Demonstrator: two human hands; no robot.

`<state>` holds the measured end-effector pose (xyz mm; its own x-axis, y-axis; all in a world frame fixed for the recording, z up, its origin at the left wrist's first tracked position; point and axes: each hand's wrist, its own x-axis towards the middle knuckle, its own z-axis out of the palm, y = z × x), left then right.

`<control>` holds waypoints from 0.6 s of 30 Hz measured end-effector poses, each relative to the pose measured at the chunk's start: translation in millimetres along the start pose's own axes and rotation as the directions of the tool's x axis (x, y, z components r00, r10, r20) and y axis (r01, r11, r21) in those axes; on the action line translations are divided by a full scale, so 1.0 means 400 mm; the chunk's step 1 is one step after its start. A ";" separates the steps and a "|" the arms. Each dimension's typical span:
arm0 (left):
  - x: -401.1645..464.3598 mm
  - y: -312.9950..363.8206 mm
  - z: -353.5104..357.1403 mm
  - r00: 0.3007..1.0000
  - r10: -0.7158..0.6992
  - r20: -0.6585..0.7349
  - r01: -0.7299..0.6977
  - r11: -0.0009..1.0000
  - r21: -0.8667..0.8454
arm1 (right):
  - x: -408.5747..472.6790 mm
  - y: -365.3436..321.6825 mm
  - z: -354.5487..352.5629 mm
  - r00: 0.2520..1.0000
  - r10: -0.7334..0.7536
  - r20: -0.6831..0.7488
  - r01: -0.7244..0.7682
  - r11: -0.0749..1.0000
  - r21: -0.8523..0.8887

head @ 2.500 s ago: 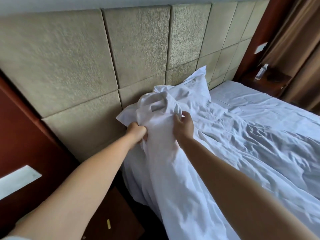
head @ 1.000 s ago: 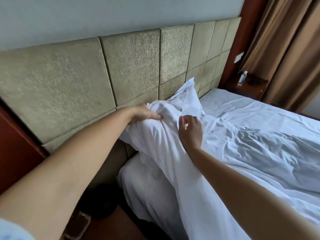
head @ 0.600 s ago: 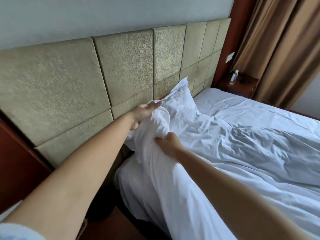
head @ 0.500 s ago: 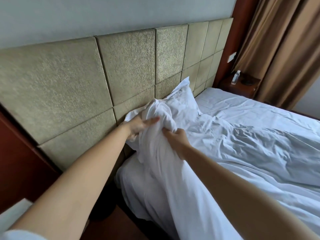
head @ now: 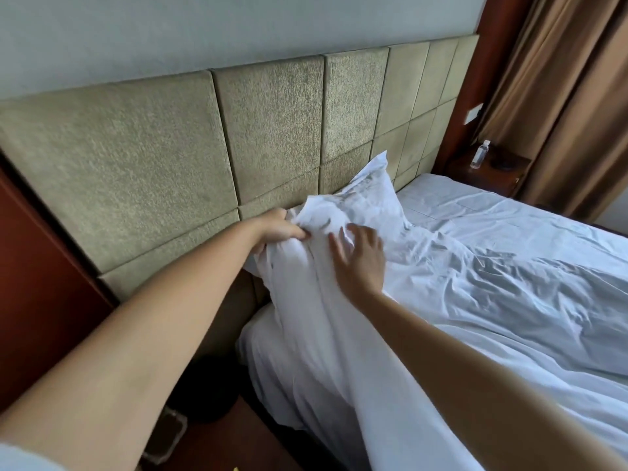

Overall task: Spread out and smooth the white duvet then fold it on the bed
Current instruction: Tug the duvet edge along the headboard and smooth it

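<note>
The white duvet lies crumpled across the bed, and one side hangs over the near edge of the mattress. Its top corner is bunched up by the headboard. My left hand grips that bunched corner from the left, fingers curled into the cloth. To the right of the bunch, my right hand has its fingers spread and rests flat on the duvet. A white pillow leans against the headboard just behind the corner.
The padded olive headboard runs along the wall. At the far side stands a wooden nightstand with a water bottle, beside brown curtains. A dark red panel and a low wooden surface lie at the near left.
My right hand has let go of the bunched duvet and opened flat on it. My left hand has closed its grip on the corner, which has sunk a little toward the mattress.
</note>
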<state>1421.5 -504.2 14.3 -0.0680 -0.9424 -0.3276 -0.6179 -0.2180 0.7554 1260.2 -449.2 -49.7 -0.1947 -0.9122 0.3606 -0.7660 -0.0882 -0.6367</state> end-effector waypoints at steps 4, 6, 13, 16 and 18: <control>0.005 0.060 -0.050 0.988 0.085 -0.132 -0.087 0.996 -0.012 | -0.046 -0.029 0.038 0.826 0.071 0.560 -0.076 0.997 -0.014; 0.001 0.056 -0.053 0.978 0.135 -0.158 -0.149 0.986 -0.080 | -0.024 -0.026 0.051 0.852 0.159 0.499 -0.200 0.979 0.030; -0.033 -0.177 0.062 0.971 0.169 0.171 -0.156 0.984 -0.090 | 0.003 -0.045 0.050 0.853 0.395 0.341 -0.521 0.684 0.510; -0.017 -0.224 0.093 0.988 0.099 0.119 -0.099 0.995 0.000 | 0.026 -0.040 0.042 0.862 0.379 0.336 -0.504 0.701 0.504; -0.011 -0.209 0.074 0.996 0.094 -0.001 -0.094 0.993 0.074 | 0.037 -0.029 0.046 0.898 0.318 0.303 -0.422 0.815 0.396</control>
<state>1450.0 -474.5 -64.2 -0.1254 -0.9589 -0.2545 -0.6651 -0.1090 0.7387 1277.6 -469.2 -49.5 -0.2328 -0.9688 -0.0854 -0.3000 0.1550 -0.9413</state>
